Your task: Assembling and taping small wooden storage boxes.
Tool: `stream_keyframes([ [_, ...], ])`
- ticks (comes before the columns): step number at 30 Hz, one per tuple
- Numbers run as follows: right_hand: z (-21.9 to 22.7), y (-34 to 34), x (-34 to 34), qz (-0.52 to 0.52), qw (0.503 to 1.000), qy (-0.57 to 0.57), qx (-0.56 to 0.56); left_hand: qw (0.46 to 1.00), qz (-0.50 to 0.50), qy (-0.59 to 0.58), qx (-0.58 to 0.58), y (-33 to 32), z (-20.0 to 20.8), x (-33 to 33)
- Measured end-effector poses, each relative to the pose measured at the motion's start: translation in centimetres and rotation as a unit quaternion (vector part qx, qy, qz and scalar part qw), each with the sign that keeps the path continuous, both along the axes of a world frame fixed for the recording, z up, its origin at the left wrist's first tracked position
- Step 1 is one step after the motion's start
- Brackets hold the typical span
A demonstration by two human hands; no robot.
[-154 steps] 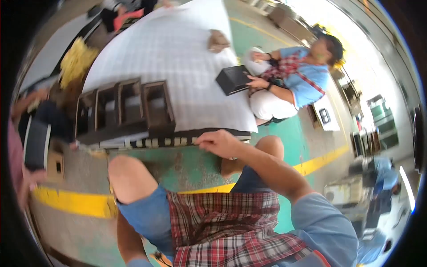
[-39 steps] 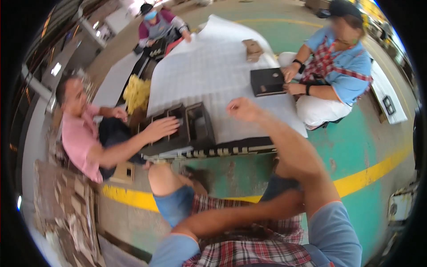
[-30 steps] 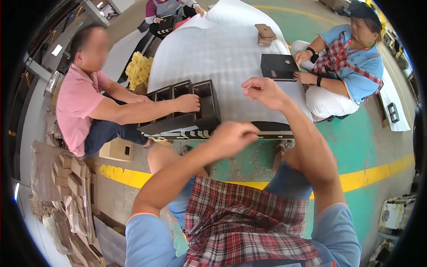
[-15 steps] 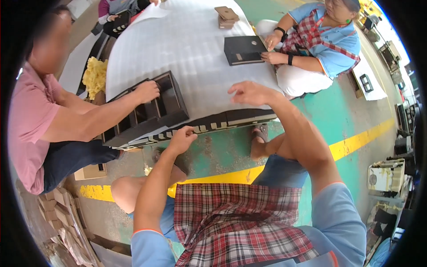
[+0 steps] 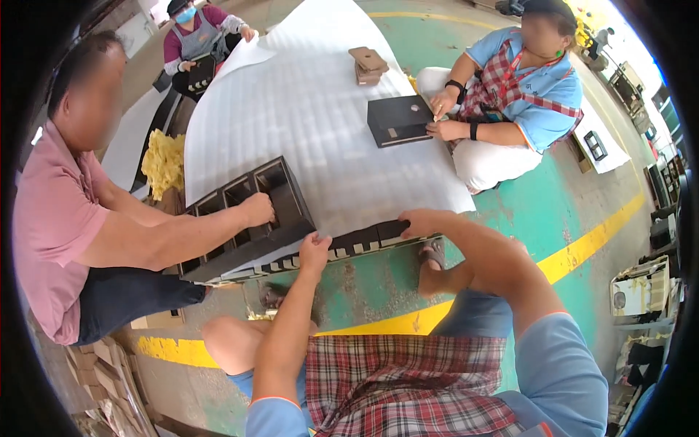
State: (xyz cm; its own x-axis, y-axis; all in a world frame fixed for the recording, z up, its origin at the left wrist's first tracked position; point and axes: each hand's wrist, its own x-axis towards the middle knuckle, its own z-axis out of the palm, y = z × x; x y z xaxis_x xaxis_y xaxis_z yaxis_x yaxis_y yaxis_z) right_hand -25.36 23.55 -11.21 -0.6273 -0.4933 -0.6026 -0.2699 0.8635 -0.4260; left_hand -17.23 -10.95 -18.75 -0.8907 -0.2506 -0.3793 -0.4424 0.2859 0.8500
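Observation:
A row of black pieces with pale tabs [image 5: 357, 244] lines the near edge of the white-covered table [image 5: 342, 182]. My left hand [image 5: 315, 255] is at that edge, fingers curled together by the tabs; what they grip is hidden. My right hand [image 5: 424, 223] is at the row's right end, thumb and fingers closed around the edge of a black piece [image 5: 393, 230]. Left of my left hand lies a long black box with open compartments [image 5: 251, 244]. A person in a pink shirt [image 5: 62, 240] has a hand [image 5: 256, 210] inside it.
Across the table's right side, a person in a plaid apron [image 5: 495, 80] touches a flat black box [image 5: 400, 120]. Brown pads [image 5: 369, 64] are stacked farther back. A masked person [image 5: 200, 36] sits at the far left, near yellow fluffy material [image 5: 163, 164]. A yellow line [image 5: 590, 244] crosses the green floor.
My right hand has come down from above the sheet to the table's near edge. My left hand has reached that edge too. The pink-shirted person's hand has gone deeper into the compartment box.

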Motion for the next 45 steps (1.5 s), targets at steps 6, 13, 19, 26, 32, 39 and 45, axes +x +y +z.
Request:
stream_keyframes([
  [6, 0.8, -0.4, 0.1, -0.017, 1.000, 0.002, 0.007, 0.935, 0.142, -0.048, 0.322, 2.8, 2.9, -1.3],
  [13, 3.4, -2.1, -0.2, 0.003, 0.999, -0.034, 0.021, 0.876, 0.262, -0.057, 0.401, 3.6, 2.5, -1.9],
  [19, 3.2, -2.5, 0.0, -0.005, 0.999, -0.032, 0.029, 0.873, 0.273, 0.020, 0.405, 4.4, 3.0, -2.7],
  [26, 7.9, 1.0, -9.0, -0.240, 0.914, 0.010, -0.328, 0.948, -0.043, -0.078, 0.305, 6.7, 10.4, -3.4],
  [32, 19.6, -1.3, -11.3, -0.317, 0.873, 0.066, -0.365, 0.955, -0.270, 0.072, 0.102, 2.9, 23.2, -1.4],
  [39, 18.5, -3.4, -3.2, -0.257, 0.803, -0.026, -0.537, 0.955, -0.240, 0.060, -0.166, -1.0, 22.5, 1.2],
  [45, 14.6, -3.9, -1.2, -0.084, 0.966, 0.035, -0.242, 0.876, -0.435, 0.053, -0.199, 0.3, 23.2, 2.6],
])
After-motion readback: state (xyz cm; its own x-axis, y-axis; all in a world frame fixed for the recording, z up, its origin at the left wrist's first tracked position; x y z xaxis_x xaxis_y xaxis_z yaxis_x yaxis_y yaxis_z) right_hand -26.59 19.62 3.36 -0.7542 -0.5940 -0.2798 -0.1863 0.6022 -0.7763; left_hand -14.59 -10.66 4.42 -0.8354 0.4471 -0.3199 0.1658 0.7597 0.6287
